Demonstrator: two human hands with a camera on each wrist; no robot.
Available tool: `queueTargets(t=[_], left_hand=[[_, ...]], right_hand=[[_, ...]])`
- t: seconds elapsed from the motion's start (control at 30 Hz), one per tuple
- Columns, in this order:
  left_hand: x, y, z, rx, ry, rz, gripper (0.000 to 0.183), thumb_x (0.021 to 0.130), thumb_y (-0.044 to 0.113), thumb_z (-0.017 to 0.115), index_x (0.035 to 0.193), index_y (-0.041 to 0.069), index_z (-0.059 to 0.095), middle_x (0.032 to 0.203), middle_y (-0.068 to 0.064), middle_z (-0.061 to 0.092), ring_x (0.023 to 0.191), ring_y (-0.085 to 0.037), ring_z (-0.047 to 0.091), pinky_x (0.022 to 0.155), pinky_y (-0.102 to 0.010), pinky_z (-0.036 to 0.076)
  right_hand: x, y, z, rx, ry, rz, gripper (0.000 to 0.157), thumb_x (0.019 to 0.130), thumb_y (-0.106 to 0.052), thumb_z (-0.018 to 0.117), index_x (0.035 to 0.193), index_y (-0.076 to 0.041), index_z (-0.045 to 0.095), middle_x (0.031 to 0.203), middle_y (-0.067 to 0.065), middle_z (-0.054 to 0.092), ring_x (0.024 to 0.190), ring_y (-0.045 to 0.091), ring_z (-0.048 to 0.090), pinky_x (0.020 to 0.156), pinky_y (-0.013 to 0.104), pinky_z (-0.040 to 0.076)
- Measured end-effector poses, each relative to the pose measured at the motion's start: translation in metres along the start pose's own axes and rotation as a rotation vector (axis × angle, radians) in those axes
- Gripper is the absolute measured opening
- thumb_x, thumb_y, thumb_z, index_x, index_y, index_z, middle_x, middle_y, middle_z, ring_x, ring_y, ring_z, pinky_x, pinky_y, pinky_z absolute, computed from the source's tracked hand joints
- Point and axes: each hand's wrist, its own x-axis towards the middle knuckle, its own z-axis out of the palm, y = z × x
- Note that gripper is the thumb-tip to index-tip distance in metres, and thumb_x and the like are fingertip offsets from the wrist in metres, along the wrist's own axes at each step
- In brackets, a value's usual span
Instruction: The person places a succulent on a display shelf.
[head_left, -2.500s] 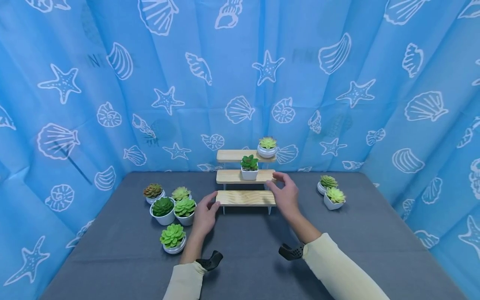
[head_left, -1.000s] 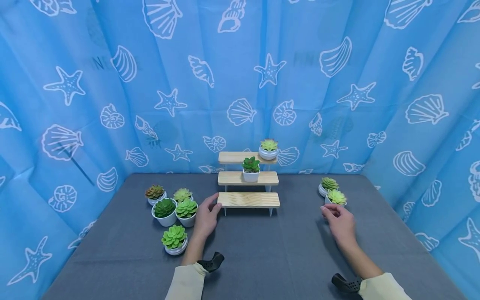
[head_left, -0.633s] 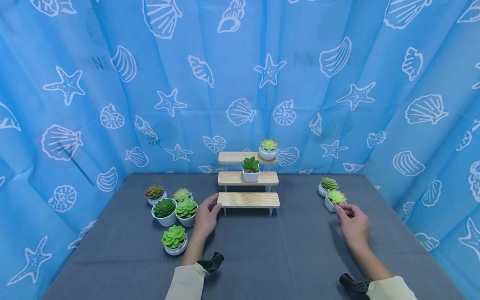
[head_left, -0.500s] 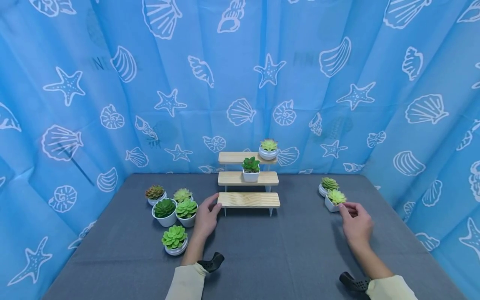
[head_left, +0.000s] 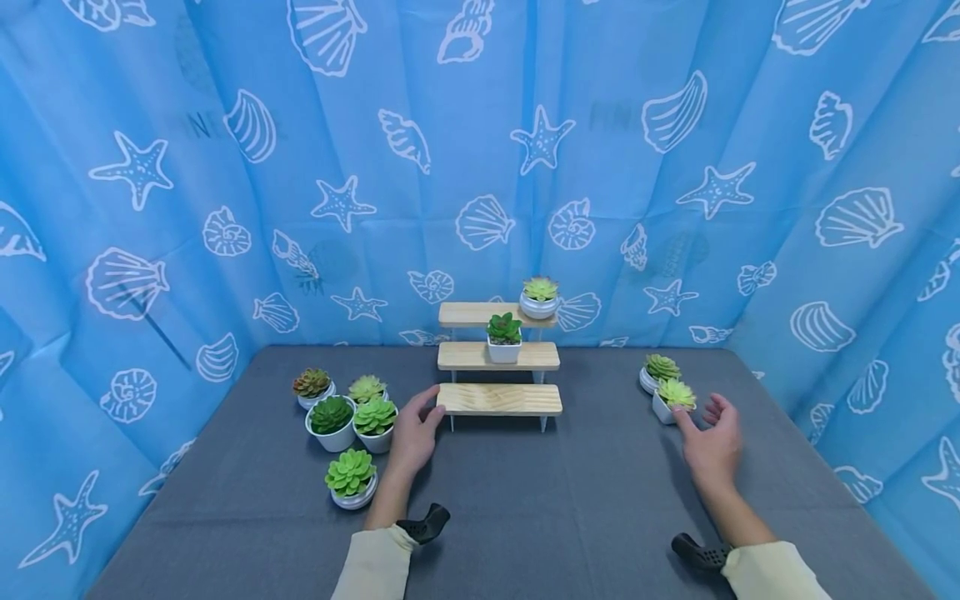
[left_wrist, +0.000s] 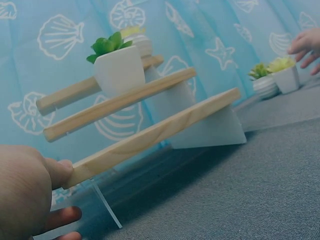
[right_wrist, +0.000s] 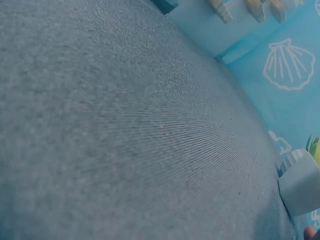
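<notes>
My left hand (head_left: 412, 433) touches the left end of the lowest step of a wooden three-tier display stand (head_left: 498, 400). In the left wrist view its thumb (left_wrist: 61, 172) meets the board's end, with other fingers loose below. A dark green potted succulent (head_left: 504, 337) stands on the middle step; a pale one (head_left: 539, 297) in a round white pot stands at the top step's right. My right hand (head_left: 712, 442) is beside a yellow-green succulent in a square white pot (head_left: 672, 400), thumb near or on its leaves, fingers spread. Whether it touches is unclear.
Another round-potted succulent (head_left: 660, 371) stands just behind the yellow-green one. Several potted succulents (head_left: 330, 417) cluster left of my left hand, one bright green plant (head_left: 351, 475) nearest me. A grey cloth (head_left: 510, 517) covers the table; a blue shell-print curtain (head_left: 420, 208) hangs behind.
My right hand has moved from the stand's right side over to the yellow-green succulent, and its fingers have just spread apart. My left hand stays at the lowest step.
</notes>
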Motion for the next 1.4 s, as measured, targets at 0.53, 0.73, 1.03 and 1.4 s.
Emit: queueTargets(t=[0.53, 0.73, 1.03, 1.4], left_hand=[[0.0, -0.002, 0.001, -0.008, -0.002, 0.01, 0.035, 0.087, 0.023, 0.051, 0.122, 0.019, 0.05, 0.121, 0.004, 0.047, 0.106, -0.016, 0.047, 0.086, -0.038, 0.039], [0.0, 0.0, 0.0, -0.005, 0.003, 0.007, 0.035, 0.087, 0.023, 0.051, 0.123, 0.02, 0.05, 0.122, 0.004, 0.047, 0.105, -0.015, 0.047, 0.085, -0.038, 0.04], [0.002, -0.001, 0.001, -0.003, 0.0, 0.003, 0.036, 0.087, 0.024, 0.051, 0.123, 0.02, 0.049, 0.122, 0.004, 0.046, 0.106, -0.015, 0.047, 0.085, -0.038, 0.04], [0.0, -0.001, 0.001, -0.006, -0.002, 0.002, 0.036, 0.087, 0.024, 0.051, 0.123, 0.023, 0.049, 0.124, 0.002, 0.046, 0.107, -0.017, 0.046, 0.085, -0.039, 0.039]], right_hand=[[0.006, 0.007, 0.011, -0.06, -0.09, 0.047, 0.073, 0.078, -0.036, 0.06, 0.134, -0.005, 0.024, 0.129, 0.019, 0.037, 0.113, 0.033, 0.037, 0.089, 0.047, 0.031], [0.007, 0.007, 0.015, -0.093, -0.073, 0.065, 0.07, 0.079, -0.037, 0.059, 0.132, -0.003, 0.029, 0.122, 0.021, 0.042, 0.11, 0.034, 0.038, 0.088, 0.048, 0.029], [0.009, 0.011, 0.019, -0.122, -0.05, 0.046, 0.065, 0.079, -0.036, 0.059, 0.127, 0.001, 0.036, 0.115, 0.022, 0.046, 0.104, 0.035, 0.04, 0.085, 0.048, 0.029], [0.0, 0.007, 0.019, -0.133, -0.043, -0.015, 0.059, 0.077, -0.034, 0.062, 0.12, 0.001, 0.043, 0.103, 0.018, 0.052, 0.09, 0.026, 0.049, 0.069, 0.037, 0.037]])
